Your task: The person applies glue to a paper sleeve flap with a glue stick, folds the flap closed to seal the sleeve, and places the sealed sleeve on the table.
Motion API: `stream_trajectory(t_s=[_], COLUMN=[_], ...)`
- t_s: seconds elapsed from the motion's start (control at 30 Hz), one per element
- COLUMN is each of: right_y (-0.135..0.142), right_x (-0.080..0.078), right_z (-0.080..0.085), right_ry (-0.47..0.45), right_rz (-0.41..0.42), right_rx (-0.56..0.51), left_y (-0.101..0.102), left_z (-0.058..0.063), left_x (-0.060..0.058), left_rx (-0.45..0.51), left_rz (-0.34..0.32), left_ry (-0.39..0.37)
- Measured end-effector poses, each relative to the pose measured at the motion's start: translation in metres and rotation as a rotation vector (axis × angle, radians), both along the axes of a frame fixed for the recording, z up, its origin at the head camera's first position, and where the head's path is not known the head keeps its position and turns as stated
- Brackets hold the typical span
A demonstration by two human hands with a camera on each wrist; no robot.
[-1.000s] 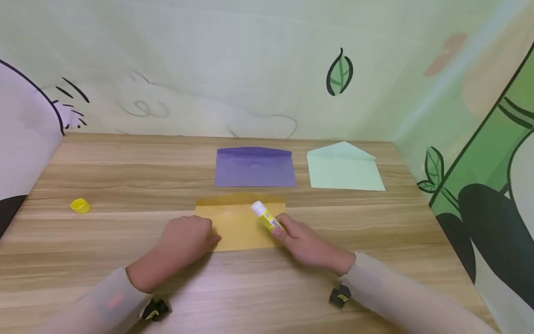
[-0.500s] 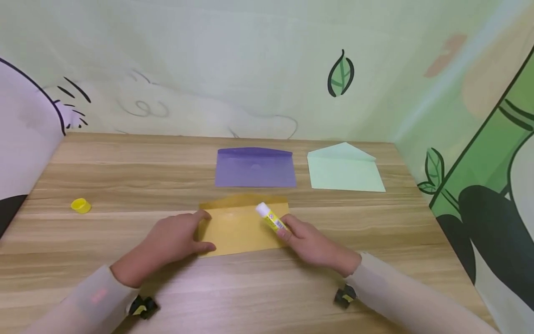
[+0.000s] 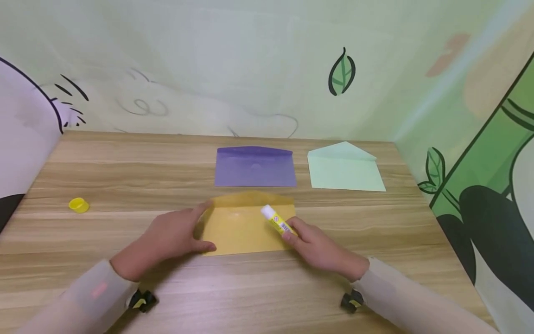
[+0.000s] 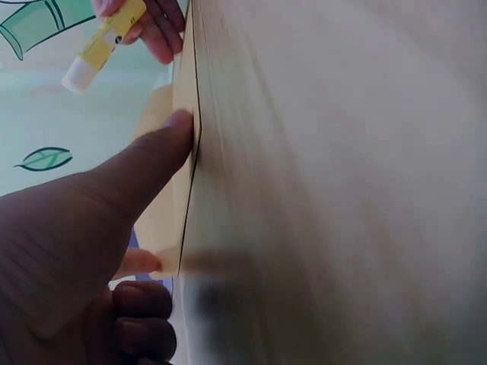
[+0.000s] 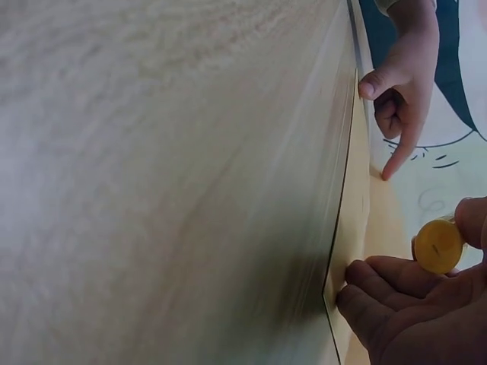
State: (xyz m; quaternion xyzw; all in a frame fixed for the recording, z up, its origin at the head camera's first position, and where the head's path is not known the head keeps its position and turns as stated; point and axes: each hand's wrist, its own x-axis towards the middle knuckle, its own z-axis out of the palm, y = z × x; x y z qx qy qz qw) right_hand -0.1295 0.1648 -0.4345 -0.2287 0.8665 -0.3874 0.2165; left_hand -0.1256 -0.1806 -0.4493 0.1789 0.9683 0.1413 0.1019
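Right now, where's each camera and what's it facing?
Head: worn there, facing forward-down at the yellow envelope; left hand, right hand, sleeves show.
Left wrist: worn there, facing forward-right over that envelope; left hand near, right farther.
Right wrist: worn there, facing forward-left over it; right hand near, left farther.
Both wrist views share the glue stick.

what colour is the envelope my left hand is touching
The envelope is golden yellow; it shows best in the head view.
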Motion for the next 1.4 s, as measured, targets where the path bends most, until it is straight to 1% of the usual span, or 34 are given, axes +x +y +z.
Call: stream_trajectory(t_s=[0.23, 0.43, 0.53, 0.7, 0.9, 1.03, 1.2, 1.4], right_y=[0.0, 0.002, 0.002, 0.003, 0.003, 0.001, -0.002, -0.007], right_x=[0.001, 0.002, 0.003, 0.004, 0.001, -0.004, -0.01, -0.013], right_z=[0.001, -0.001, -0.002, -0.002, -0.002, -0.003, -0.002, 0.003], right_ry=[0.016, 0.028, 0.032, 0.019, 0.0, 0.002, 0.014, -0.001], right_rz=[0.002, -0.007, -0.011, -0.037, -0.057, -0.11, -0.192, -0.206], right_rx=[0.027, 0.038, 0.037, 0.047, 0.028, -0.02, -0.072, -0.08], left_y=[-0.006, -0.007, -0.006, -0.004, -0.002, 0.0, 0.0, 0.001], left_z=[-0.001, -0.002, -0.002, -0.002, 0.002, 0.003, 0.001, 0.0], left_x=[-0.008, -0.013, -0.014, -0.014, -0.014, -0.016, -0.018, -0.019], left_rx=[-0.02, -0.029, -0.02, 0.005, -0.01, -0.007, 0.024, 0.052], left_rz=[-0.038, -0.04, -0.037, -0.041, -0.035, -0.04, -0.055, -0.067], left_ry=[-0.04, -0.079, -0.099, -0.106, -0.129, -0.149, -0.169, -0.173])
